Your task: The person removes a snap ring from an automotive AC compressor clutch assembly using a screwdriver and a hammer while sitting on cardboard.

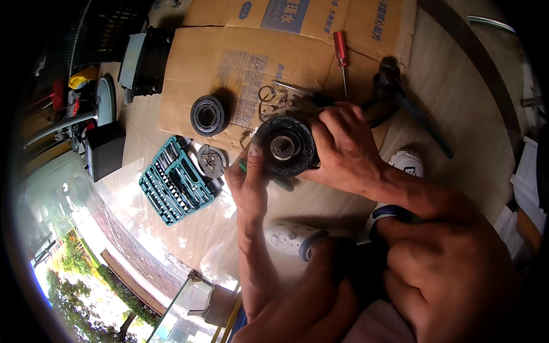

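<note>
A round black machine part (289,158) with a ring-shaped face and a bare metal hub is held over the cardboard's near edge, its face turned up toward me. My left hand (249,182) grips its left side, thumb along the rim. A bit of something green shows by that hand; its kind cannot be told. My right hand (347,146) is closed on the part's right side. Beyond the part lie a snap ring (266,93) and several small metal pieces. A black pulley (209,116) rests on the cardboard, and a round metal plate (212,160) lies nearer me.
A teal socket set case (176,182) lies open on the floor at left. On the flattened cardboard (194,57) is a red-handled screwdriver (341,50). A black long-handled tool (420,117) stretches across the right side. My white clogs (291,238) stand close below the part.
</note>
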{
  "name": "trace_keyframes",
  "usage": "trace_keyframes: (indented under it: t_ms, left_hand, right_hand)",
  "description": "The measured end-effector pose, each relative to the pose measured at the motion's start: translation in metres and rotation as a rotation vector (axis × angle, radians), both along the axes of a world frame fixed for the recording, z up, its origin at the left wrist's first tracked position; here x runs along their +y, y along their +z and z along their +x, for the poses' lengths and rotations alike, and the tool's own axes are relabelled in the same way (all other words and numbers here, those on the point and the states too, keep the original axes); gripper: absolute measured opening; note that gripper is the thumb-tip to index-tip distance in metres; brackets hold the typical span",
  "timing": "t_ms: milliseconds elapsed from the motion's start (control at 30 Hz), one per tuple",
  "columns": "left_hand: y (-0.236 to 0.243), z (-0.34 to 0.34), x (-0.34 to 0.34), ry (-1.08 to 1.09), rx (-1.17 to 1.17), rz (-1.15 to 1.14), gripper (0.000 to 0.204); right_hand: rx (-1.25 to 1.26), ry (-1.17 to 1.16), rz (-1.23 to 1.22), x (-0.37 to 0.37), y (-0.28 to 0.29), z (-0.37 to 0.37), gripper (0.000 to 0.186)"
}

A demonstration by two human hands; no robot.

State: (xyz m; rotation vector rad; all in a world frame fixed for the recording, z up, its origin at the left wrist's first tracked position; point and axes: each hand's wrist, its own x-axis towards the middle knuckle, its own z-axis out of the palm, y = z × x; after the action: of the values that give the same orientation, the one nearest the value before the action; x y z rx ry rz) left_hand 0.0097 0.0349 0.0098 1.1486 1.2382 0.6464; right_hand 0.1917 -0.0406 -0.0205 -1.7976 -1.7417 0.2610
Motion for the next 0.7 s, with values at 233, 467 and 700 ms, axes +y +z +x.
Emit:
trace_keyframes:
  t_ms: [233,467,700]
  left_hand:
    - [0.015,-0.005,-0.005,0.003,0.51,0.267,0.047]
    - [0.087,0.022,-0.031,-0.303,0.424,0.478,0.031]
    - [0.058,0.088,-0.039,-0.689,0.125,1.107,0.046]
  right_hand:
    - [0.115,0.058,0.003,-0.009,-0.005,0.01,0.083]
    - [0.35,0.13,-0.228,-0.017,-0.006,0.044,0.077]
    - [0.452,-0.229,-0.293,-0.04,-0.012,0.085,0.055]
